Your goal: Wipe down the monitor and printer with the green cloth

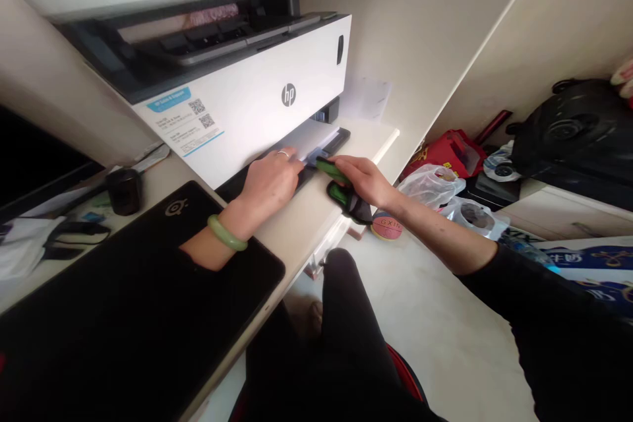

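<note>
A white HP printer (257, 89) stands on the desk, with white paper (309, 138) in its low front tray (341, 137). My left hand (270, 181), with a ring and a green bangle (227, 233) at the wrist, rests at the tray's front by the paper; its fingertips are partly hidden, and I cannot make out anything in them. My right hand (361, 178) is closed on a green and black cloth item (332, 169), part of which hangs below the fingers over the desk edge. The item's other end is near the paper and my left fingertips.
A black mouse pad (123, 303) covers the desk's near left, with a black mouse (123, 190) behind it. The desk's front edge (297, 264) runs below my hands. On the floor at right are a ball (387, 225), plastic bags (430, 186) and a red bag (457, 153).
</note>
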`<state>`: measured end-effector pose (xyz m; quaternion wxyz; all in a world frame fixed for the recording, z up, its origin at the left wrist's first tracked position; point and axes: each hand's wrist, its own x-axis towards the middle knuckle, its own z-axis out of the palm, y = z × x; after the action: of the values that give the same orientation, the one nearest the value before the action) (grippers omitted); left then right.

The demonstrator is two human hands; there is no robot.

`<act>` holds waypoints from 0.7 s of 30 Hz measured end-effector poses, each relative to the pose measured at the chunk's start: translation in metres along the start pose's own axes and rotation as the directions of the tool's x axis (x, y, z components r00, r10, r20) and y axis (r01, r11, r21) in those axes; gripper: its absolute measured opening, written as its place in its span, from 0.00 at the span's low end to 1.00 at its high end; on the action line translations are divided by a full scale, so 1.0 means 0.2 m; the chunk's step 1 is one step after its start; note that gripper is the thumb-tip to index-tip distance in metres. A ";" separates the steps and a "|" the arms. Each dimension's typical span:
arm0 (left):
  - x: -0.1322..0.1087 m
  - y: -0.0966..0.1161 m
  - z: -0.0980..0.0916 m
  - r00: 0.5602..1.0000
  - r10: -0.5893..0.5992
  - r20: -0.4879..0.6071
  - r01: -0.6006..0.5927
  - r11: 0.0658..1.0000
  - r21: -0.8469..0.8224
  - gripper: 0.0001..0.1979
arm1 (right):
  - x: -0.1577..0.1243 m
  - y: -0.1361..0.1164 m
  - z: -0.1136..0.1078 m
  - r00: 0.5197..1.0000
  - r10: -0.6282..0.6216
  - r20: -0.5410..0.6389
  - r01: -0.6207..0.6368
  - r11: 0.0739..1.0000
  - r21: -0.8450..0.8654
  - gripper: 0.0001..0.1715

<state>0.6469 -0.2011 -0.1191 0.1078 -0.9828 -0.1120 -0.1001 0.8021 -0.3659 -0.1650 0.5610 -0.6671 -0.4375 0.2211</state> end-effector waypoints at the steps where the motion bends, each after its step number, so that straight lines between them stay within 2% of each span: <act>1: 0.00 0.00 -0.01 1.000 0.008 -0.007 -0.008 1.000 0.004 0.20 | 0.01 0.01 0.00 1.000 -0.012 0.003 0.012 1.000 0.011 0.35; 5: -0.02 -0.03 -0.06 0.999 0.041 -0.030 -0.041 0.999 -0.005 0.20 | 0.02 0.03 0.00 1.000 -0.011 0.012 0.011 1.000 0.009 0.36; 9: -0.03 -0.03 -0.12 0.999 0.018 0.049 -0.019 1.000 0.022 0.25 | 0.02 0.01 -0.02 0.997 0.035 0.067 -0.034 0.999 -0.016 0.34; 13: -0.03 -0.01 -0.13 0.995 -0.015 0.096 0.009 0.998 0.060 0.27 | 0.03 -0.04 -0.05 0.987 0.049 0.155 -0.046 0.999 -0.024 0.28; 18: -0.04 -0.01 -0.09 0.999 -0.030 0.011 0.029 0.998 0.063 0.29 | 0.06 -0.06 -0.06 0.974 0.087 0.207 -0.080 0.996 -0.041 0.24; 21: -0.03 -0.03 -0.07 0.998 -0.011 -0.054 0.013 0.999 0.040 0.29 | 0.04 -0.07 -0.06 0.974 0.098 0.206 -0.056 0.978 -0.200 0.30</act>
<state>0.6368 -0.2004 -0.1069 0.1297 -0.9767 -0.1168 -0.1248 0.8117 -0.3654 -0.1474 0.4342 -0.7070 -0.4885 0.2702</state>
